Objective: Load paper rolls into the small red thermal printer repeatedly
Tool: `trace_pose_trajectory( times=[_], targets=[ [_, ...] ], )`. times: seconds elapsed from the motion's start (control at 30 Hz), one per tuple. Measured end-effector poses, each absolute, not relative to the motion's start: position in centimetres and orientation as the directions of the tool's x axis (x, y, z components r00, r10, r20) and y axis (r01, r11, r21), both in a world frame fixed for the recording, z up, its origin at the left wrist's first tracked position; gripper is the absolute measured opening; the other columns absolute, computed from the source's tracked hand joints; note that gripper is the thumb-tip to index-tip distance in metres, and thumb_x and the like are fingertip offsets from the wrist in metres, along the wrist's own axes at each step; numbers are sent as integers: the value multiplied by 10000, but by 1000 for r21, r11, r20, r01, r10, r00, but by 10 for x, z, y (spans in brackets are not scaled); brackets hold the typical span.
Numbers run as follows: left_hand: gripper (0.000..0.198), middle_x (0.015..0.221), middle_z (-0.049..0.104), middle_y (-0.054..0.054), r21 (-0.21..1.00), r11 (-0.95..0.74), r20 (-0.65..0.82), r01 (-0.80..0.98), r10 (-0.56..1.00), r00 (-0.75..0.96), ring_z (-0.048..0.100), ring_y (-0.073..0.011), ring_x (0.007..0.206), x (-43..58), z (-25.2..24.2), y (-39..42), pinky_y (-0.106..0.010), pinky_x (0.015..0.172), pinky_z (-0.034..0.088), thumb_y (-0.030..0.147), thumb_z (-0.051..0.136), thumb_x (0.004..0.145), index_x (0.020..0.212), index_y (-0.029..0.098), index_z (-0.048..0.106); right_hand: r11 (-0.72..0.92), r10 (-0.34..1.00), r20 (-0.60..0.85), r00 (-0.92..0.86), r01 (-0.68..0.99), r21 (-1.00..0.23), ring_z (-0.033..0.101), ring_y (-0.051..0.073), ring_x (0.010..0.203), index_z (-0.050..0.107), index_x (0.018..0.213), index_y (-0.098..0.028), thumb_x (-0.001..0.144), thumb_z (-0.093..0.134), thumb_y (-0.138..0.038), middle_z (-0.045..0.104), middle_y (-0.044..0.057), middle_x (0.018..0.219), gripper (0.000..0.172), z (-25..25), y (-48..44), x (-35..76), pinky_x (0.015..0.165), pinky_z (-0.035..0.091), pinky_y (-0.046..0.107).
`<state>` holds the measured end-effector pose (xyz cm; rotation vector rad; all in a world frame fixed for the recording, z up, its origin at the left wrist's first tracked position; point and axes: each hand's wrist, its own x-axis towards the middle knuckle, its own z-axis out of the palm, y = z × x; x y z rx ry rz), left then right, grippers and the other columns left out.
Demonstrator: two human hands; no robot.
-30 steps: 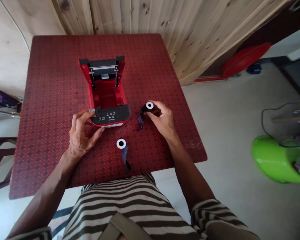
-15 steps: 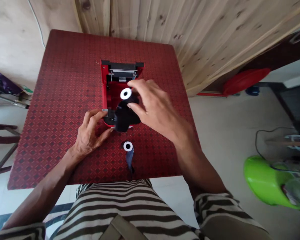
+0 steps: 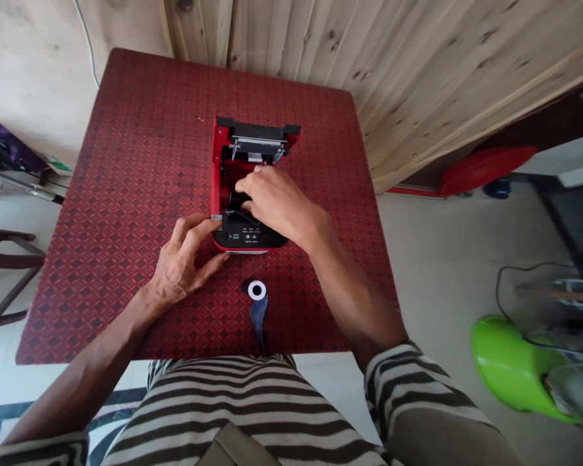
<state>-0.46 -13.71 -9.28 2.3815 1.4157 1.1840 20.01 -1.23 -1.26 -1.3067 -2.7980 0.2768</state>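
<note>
A red and black label printer (image 3: 249, 238) stands on the table with its lid (image 3: 257, 134) raised. My left hand (image 3: 177, 262) grips the printer's front left corner, fingers at its side and thumb by the front bottom edge. Inside the open bay, my right hand (image 3: 276, 197) is closed on a roll of black ribbon (image 3: 238, 199), which my fingers and palm mostly cover. A loose stretch of ribbon lies near the front panel. Closer to me, a second ribbon roll (image 3: 257, 290) with a white end ring stands on the table, its dark tail trailing toward the table edge.
The table (image 3: 140, 162) has a red patterned cover and meets a wooden plank wall (image 3: 291, 39) at the back. To the right on the floor are a green plastic stool or tub (image 3: 502, 366) and a cable. A dark wooden chair (image 3: 10, 262) stands at left.
My right hand has lowered the ribbon roll into the printer's bay, and the loose ribbon that covered the front panel has cleared most of it. My left hand keeps its grip on the corner.
</note>
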Motion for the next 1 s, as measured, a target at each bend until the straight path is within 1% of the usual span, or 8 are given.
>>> trace_pose_trajectory(
  times=[0.23, 0.37, 0.47, 0.53, 0.67, 0.77, 0.87, 1.0],
  targets=[
    [672, 1343, 652, -121, 460, -573, 579, 679, 773, 261, 692, -257, 1238, -5, -91, -135, -392, 970, 700, 366, 790, 985, 1563, 256, 465, 587, 785, -84, -613, 781, -212, 787, 316, 989, 825, 1031, -134, 961, 597, 20, 834, 185, 1047, 284, -10, -9, 196, 927, 616, 460],
    [661, 1335, 655, -102, 448, -568, 573, 690, 775, 266, 706, -250, 1225, -6, -91, -136, -395, 975, 701, 409, 767, 1001, 1568, 285, 451, 653, 728, 33, -685, 678, -336, 767, 268, 1104, 807, 1139, -164, 1002, 521, 9, 842, 120, 1125, 361, 4, -23, 213, 1068, 572, 453],
    [645, 1362, 647, -113, 481, -563, 562, 672, 786, 256, 699, -260, 1241, -9, -88, -138, -417, 997, 695, 447, 744, 1012, 1568, 287, 459, 680, 691, 170, -702, 552, -484, 739, 255, 1216, 755, 1325, -208, 1069, 586, -160, 812, 80, 1299, 311, 14, -41, 234, 1123, 555, 469],
    [649, 1383, 640, -124, 508, -557, 561, 657, 793, 238, 698, -269, 1224, -11, -79, -137, -433, 975, 698, 483, 725, 1018, 1577, 282, 462, 686, 688, 230, -688, 513, -516, 721, 278, 1236, 740, 1353, -211, 1030, 727, -304, 797, 89, 1327, 336, 12, -52, 244, 1114, 561, 494],
    [557, 1343, 654, -109, 483, -563, 578, 671, 781, 238, 709, -247, 1149, -15, -41, -116, -398, 905, 695, 520, 640, 1062, 1540, 264, 515, 691, 715, 315, -624, 562, -454, 705, 258, 1083, 804, 1107, -197, 1039, 707, -237, 815, 84, 1113, 125, -6, -66, 245, 1030, 575, 447],
    [562, 1427, 632, -140, 392, -577, 613, 717, 744, 264, 669, -259, 1281, -12, -7, -78, -377, 957, 663, 543, 562, 1105, 1532, 179, 523, 716, 698, 378, -608, 587, -377, 678, 248, 1003, 811, 975, -197, 1088, 585, -178, 809, 85, 1029, 253, -17, -72, 239, 956, 576, 426],
    [666, 1533, 574, -141, 354, -547, 563, 759, 773, 294, 584, -276, 1452, -5, 14, -36, -444, 1152, 567, 605, 430, 1145, 1590, 110, 444, 722, 681, 464, -567, 625, -295, 653, 249, 999, 817, 954, -212, 1078, 558, -120, 792, 86, 1022, 302, -21, -79, 237, 909, 574, 408],
    [831, 1375, 664, -82, 328, -539, 400, 776, 823, 403, 638, -229, 1391, 4, 20, -12, -462, 1179, 505, 693, 185, 1130, 1544, 40, 489, 715, 670, 527, -523, 645, -269, 622, 242, 940, 819, 954, -211, 1078, 541, -112, 751, 85, 952, 320, -24, -89, 240, 874, 570, 394]
  ],
)
